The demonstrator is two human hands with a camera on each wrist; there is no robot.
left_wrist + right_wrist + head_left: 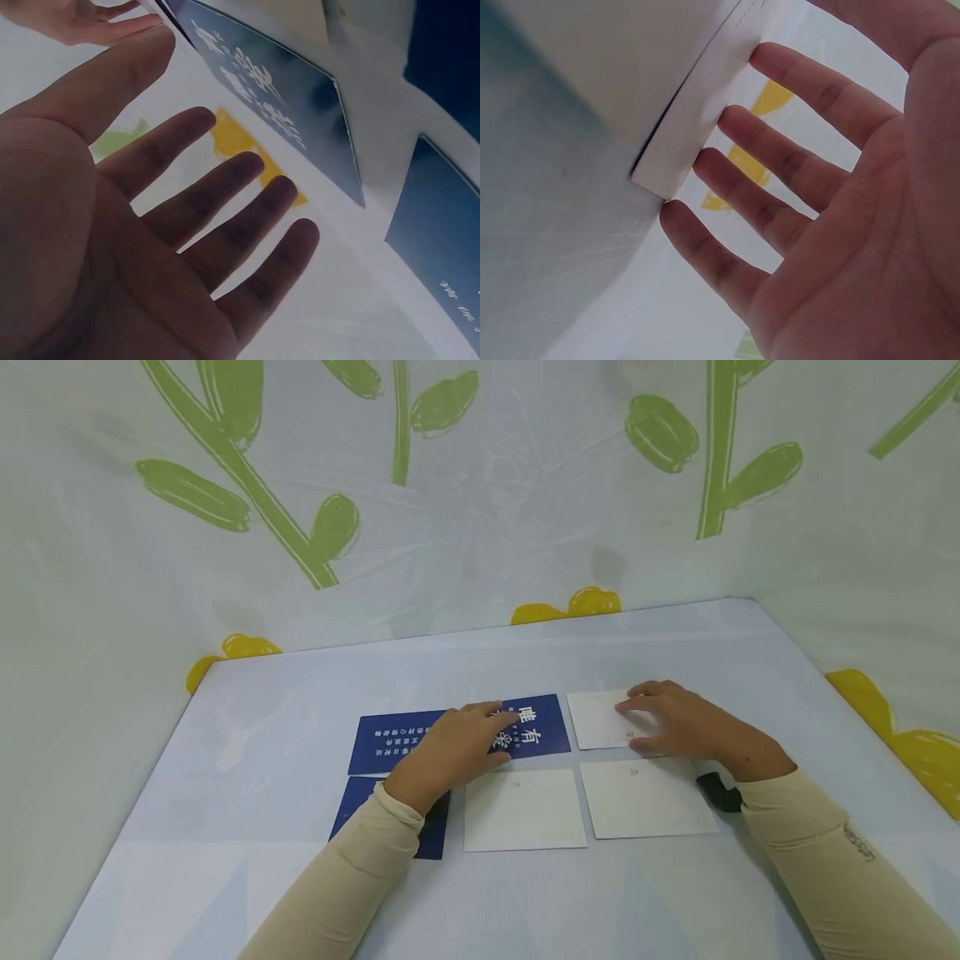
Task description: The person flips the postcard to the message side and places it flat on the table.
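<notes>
My left hand (461,747) hovers over the back row of cards, palm down. Below it lies a dark blue card with large white characters (551,727), and to the left a blue card with smaller lettering (382,747). The left wrist view shows its fingers (244,199) spread and nearly straight, with nothing in the palm. My right hand (678,722) is over the white card at the back right (596,722) and covers part of it. In the right wrist view, extended fingertips (679,214) touch along this card's edge.
In the front row are a blue card (431,839), partly hidden by the left forearm, a white card (525,814) and another white card (648,802). A black object (720,793) sits at my right wrist. The pale table (247,760) meets a leaf-patterned backdrop (465,543).
</notes>
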